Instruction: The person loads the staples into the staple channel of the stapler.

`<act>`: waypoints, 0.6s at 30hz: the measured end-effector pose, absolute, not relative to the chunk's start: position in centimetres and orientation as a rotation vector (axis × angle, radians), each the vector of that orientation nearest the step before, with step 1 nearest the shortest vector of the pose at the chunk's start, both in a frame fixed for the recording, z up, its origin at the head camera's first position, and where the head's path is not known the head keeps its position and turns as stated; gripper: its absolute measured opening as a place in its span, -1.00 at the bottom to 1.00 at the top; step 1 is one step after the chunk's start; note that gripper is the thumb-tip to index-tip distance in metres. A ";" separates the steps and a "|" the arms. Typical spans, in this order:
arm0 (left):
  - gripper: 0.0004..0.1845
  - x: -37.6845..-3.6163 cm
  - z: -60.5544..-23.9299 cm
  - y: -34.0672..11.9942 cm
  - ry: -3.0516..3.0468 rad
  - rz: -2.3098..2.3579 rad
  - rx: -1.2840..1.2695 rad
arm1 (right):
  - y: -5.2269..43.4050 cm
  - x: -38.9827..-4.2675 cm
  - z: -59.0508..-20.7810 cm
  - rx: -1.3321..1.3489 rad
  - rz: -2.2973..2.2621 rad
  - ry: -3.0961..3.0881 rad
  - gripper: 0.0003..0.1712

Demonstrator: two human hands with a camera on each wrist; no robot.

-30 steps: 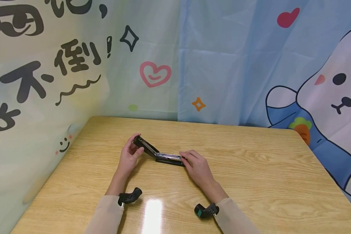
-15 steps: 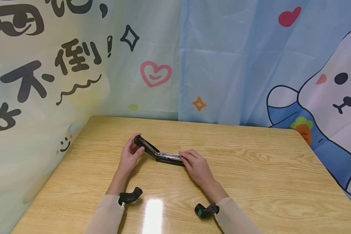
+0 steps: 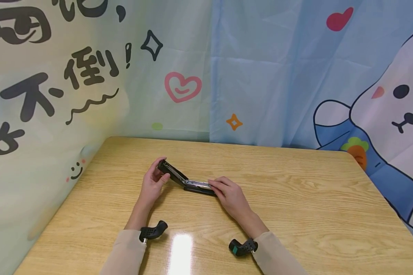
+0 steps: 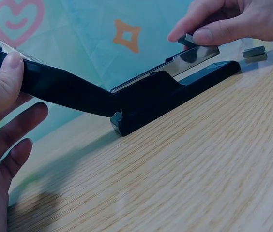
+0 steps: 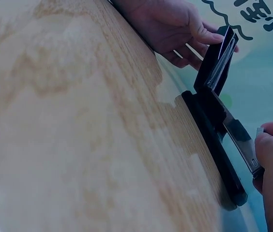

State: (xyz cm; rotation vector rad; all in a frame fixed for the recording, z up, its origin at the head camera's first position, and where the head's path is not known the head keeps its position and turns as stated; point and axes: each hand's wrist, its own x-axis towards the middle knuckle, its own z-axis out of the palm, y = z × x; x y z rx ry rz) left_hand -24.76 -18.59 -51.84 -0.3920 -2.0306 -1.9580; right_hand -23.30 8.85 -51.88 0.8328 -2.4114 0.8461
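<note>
A black stapler [image 3: 199, 188] stands on the table with its top swung wide up. My left hand [image 3: 151, 186] grips the raised upper arm [image 4: 71, 89] near its end, thumb on the near side. Over the free end of the silver staple magazine [image 4: 197, 59], my right hand [image 3: 232, 196] pinches a short strip of staples [image 4: 187, 40] between thumb and forefinger. The magazine slants up, apart from the stapler's base [image 5: 219, 154]. Whether the strip touches the magazine, I cannot tell. The right hand hides the magazine's tip in the head view.
Behind the right hand, a second small grey piece [image 4: 254, 52], like another staple strip, lies on the wooden table [image 3: 296, 198]. A printed cloth [image 3: 254, 68] hangs along the back and left edges. Black camera mounts [image 3: 153, 231] sit at both wrists.
My right hand has shifted slightly left along the magazine. The left hand and the stapler stay where they were.
</note>
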 end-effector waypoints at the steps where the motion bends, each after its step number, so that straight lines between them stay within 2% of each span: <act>1: -0.43 -24.7 -51.9 -18.6 -2.034 -1.957 -0.388 | 8.8 -23.3 -51.9 0.832 0.846 -2.413 -0.73; 18: -0.45 -24.7 -51.7 -18.6 -2.038 -1.917 -0.400 | 8.8 -23.3 -51.3 0.828 0.803 -2.480 -0.75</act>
